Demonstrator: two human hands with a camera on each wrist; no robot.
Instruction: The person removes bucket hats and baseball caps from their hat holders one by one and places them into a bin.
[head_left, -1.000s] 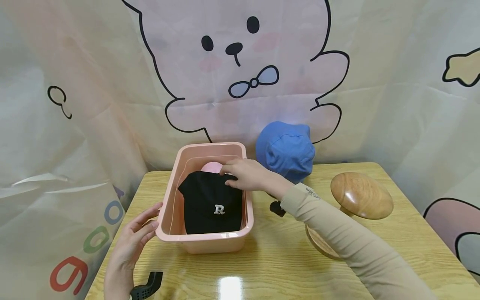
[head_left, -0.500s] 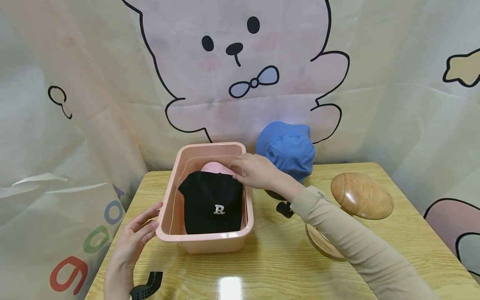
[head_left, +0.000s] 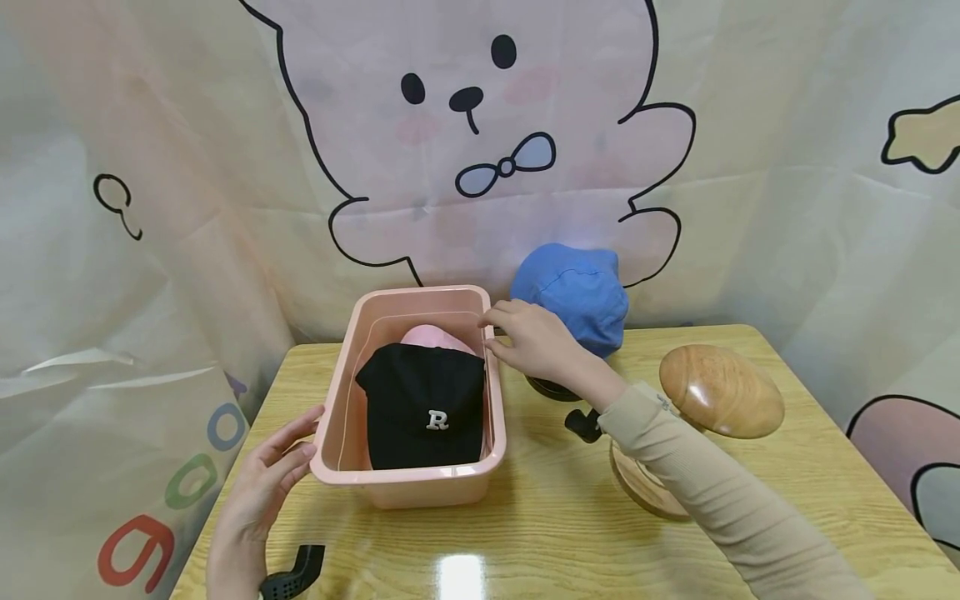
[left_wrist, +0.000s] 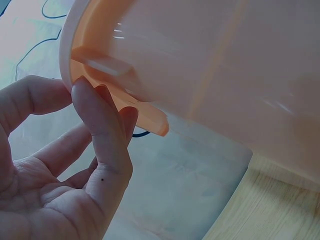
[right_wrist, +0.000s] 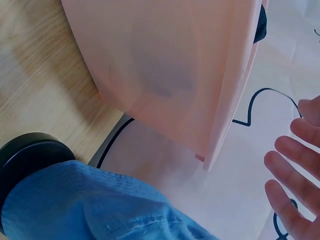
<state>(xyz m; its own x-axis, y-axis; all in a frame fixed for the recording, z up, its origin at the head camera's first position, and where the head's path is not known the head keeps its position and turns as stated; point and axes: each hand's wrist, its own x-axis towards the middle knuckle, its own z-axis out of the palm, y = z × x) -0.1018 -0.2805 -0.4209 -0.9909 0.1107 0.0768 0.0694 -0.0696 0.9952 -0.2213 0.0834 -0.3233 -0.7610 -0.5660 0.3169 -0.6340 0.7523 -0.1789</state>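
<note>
A pink plastic bin [head_left: 397, 477] stands on the table's left half. Inside it a black baseball cap [head_left: 420, 400] with a white R lies over a pink cap [head_left: 431, 336], which is mostly hidden. My left hand [head_left: 262, 479] pinches the bin's left rim between thumb and fingers, as the left wrist view shows up close. Over the right rim hovers my right hand [head_left: 534, 340], its fingers loosely spread and holding nothing. In the right wrist view that hand [right_wrist: 300, 165] appears apart from the bin's wall.
Behind my right hand a blue bucket hat [head_left: 577, 296] sits on a stand with a black base [head_left: 553, 389]. A wooden hat stand [head_left: 722, 392] with a rounded top stands to the right, partly behind my sleeve. A printed curtain [head_left: 480, 225] hangs along the table's back.
My right hand has drawn back rightward from the caps to above the bin's right rim. A bit more of the pink cap shows. The left hand has stayed on the rim.
</note>
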